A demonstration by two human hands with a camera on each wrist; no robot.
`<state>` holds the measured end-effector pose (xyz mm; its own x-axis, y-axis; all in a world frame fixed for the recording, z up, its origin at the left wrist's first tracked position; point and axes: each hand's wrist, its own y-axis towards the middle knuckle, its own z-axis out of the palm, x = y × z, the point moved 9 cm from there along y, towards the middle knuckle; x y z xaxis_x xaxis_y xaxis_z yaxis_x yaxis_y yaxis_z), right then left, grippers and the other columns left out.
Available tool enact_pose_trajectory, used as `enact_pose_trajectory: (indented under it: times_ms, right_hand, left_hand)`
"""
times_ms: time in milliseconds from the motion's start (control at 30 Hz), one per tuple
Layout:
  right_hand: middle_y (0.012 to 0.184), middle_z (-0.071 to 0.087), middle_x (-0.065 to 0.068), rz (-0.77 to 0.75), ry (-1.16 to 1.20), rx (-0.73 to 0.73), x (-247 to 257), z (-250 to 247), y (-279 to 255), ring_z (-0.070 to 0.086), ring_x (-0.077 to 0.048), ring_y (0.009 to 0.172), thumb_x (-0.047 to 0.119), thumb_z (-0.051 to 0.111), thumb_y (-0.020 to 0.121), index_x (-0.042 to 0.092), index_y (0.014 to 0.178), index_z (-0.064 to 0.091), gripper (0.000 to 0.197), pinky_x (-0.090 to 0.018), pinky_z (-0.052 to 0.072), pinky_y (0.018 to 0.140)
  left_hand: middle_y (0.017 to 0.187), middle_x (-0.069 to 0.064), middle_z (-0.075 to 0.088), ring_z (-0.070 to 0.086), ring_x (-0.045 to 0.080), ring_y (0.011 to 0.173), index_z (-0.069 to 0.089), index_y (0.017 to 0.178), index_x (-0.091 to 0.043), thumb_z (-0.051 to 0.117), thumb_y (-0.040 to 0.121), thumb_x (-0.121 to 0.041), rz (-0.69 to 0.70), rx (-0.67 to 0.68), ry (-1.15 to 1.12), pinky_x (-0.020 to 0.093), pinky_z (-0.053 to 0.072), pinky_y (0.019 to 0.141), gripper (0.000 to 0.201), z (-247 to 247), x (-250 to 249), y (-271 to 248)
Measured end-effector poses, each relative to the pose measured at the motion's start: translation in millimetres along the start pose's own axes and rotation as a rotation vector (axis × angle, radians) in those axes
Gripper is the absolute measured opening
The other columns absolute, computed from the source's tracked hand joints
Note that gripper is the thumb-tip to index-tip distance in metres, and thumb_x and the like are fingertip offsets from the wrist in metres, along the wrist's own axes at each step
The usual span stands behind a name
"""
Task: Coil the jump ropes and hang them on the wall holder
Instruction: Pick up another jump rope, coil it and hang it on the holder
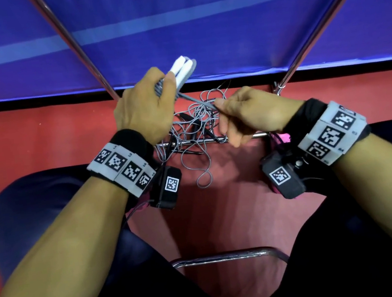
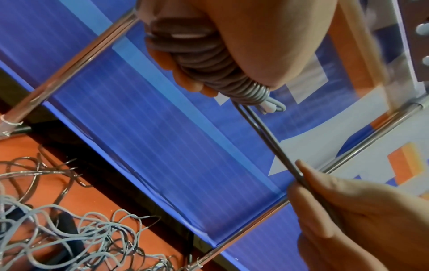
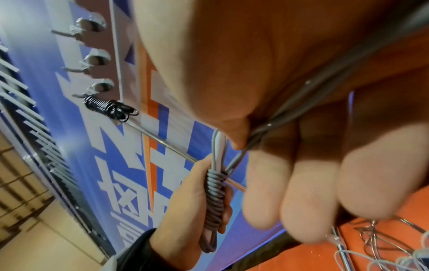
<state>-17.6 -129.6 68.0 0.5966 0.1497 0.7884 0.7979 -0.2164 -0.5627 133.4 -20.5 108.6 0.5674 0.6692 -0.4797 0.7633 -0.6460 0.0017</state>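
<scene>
Two hands busy: left hand point(image 1: 140, 108) clenched round grey rope coil point(image 2: 204, 60), right hand point(image 1: 255, 113) pinching taut tail point(image 2: 267, 139). Risk: slack pinch lets wraps spring loose; tail snags far-side floor tangle point(image 1: 197, 125).

Head looks down, wrists close, rope point(image 1: 196, 101) shared

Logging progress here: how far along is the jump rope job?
Done: one black coil hangs on the wall holder. In hand: left hand grips a mostly wrapped grey rope, right hand pinches its loose strands. Left: hang it, then coil the floor tangle.
</scene>
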Motion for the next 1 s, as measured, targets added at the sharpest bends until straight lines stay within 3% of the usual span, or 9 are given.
enact_pose_trajectory:
  times_ms: [67, 167, 267, 367, 567, 667, 800, 933, 1000]
  right_hand:
    - [0.063, 0.071, -0.010, 0.052, 0.070, -0.019, -6.4, -1.5, 2.1, 0.063, -0.019, 0.045, 0.034, 0.034, 0.109, 0.006, 0.091, 0.060, 0.042, -0.024, 0.050, 0.043]
    - [0.070, 0.074, -0.008, 0.026, 0.034, -0.015, -1.7, 4.9, 0.0, 0.054, -0.015, 0.039, 0.026, 0.037, 0.109, 0.015, 0.098, 0.043, 0.017, -0.021, 0.037, 0.035]
    - [0.069, 0.070, -0.001, -0.014, -0.113, 0.050, 5.2, 17.8, -5.2, 0.049, -0.011, 0.046, 0.024, 0.040, 0.108, 0.013, 0.092, 0.046, 0.020, -0.021, 0.034, 0.037]
    - [0.056, 0.047, 0.008, -0.092, -0.293, -0.014, 15.8, 7.1, -5.5, 0.038, -0.004, 0.045, 0.029, 0.047, 0.105, 0.015, 0.081, 0.058, 0.030, -0.017, 0.033, 0.043]
    - [0.044, 0.033, 0.008, -0.086, 0.011, -0.121, 18.1, -20.9, -4.7, 0.022, -0.009, 0.038, 0.028, 0.047, 0.105, 0.017, 0.062, 0.058, 0.045, -0.019, 0.019, 0.036]
    - [0.039, 0.031, 0.009, -0.037, 0.140, -0.184, 9.9, -35.2, -8.1, 0.019, -0.007, 0.032, 0.027, 0.048, 0.105, 0.015, 0.062, 0.049, 0.044, -0.014, 0.015, 0.036]
    - [0.037, 0.032, 0.008, -0.025, 0.196, -0.194, 2.5, -39.1, -9.9, 0.020, -0.009, 0.032, 0.026, 0.051, 0.103, 0.013, 0.060, 0.047, 0.045, -0.015, 0.018, 0.037]
    - [0.050, 0.041, -0.011, -0.087, -0.016, -0.310, -1.4, -51.6, -4.1, 0.032, -0.019, 0.043, 0.030, 0.061, 0.098, 0.013, 0.057, 0.064, 0.044, -0.024, 0.027, 0.043]
    - [0.051, 0.053, 0.003, -0.145, -0.253, -0.427, 2.1, -58.2, -1.4, 0.045, -0.007, 0.047, 0.031, 0.063, 0.097, 0.010, 0.071, 0.067, 0.034, -0.025, 0.038, 0.051]
  left_hand:
    - [0.073, 0.001, 0.055, 0.051, 0.036, 0.077, 0.051, 0.096, -0.022, 0.032, 0.102, -0.057, 0.029, 0.008, 0.064, 0.037, 0.034, 0.067, 0.040, 1.7, -2.3, -1.2]
    - [0.081, 0.009, 0.063, 0.060, 0.041, 0.084, 0.052, 0.101, -0.023, 0.031, 0.101, -0.060, 0.053, 0.040, 0.171, 0.039, 0.039, 0.069, 0.042, 7.0, 0.6, -0.4]
    - [0.081, 0.011, 0.062, 0.061, 0.042, 0.087, 0.053, 0.099, -0.021, 0.033, 0.100, -0.063, 0.072, 0.069, 0.264, 0.038, 0.036, 0.069, 0.047, 9.0, 2.0, -0.2]
    - [0.092, 0.015, 0.070, 0.063, 0.043, 0.091, 0.058, 0.102, -0.023, 0.030, 0.099, -0.066, 0.086, 0.135, 0.314, 0.039, 0.037, 0.072, 0.051, 18.8, 0.7, -6.1]
    - [0.089, 0.017, 0.068, 0.064, 0.043, 0.085, 0.054, 0.100, -0.023, 0.016, 0.101, -0.063, 0.278, 0.263, 0.341, 0.039, 0.039, 0.067, 0.055, 42.3, -26.8, -32.6]
    - [0.075, 0.011, 0.065, 0.063, 0.040, 0.076, 0.048, 0.092, -0.024, 0.013, 0.090, -0.077, 0.396, 0.269, 0.322, 0.037, 0.040, 0.062, 0.063, 48.5, -44.5, -47.6]
    - [0.063, -0.003, 0.051, 0.054, 0.034, 0.069, 0.048, 0.090, -0.028, 0.022, 0.088, -0.078, 0.517, 0.310, 0.240, 0.036, 0.038, 0.064, 0.056, 51.8, -64.9, -60.4]
    - [0.059, 0.000, 0.044, 0.043, 0.025, 0.062, 0.044, 0.081, -0.027, 0.026, 0.089, -0.076, 0.525, 0.367, 0.045, 0.035, 0.028, 0.060, 0.053, 43.6, -75.0, -60.9]
    - [0.060, 0.001, 0.043, 0.044, 0.021, 0.059, 0.049, 0.077, -0.023, 0.028, 0.088, -0.076, 0.465, 0.441, -0.093, 0.036, 0.029, 0.058, 0.058, 45.3, -74.2, -61.7]
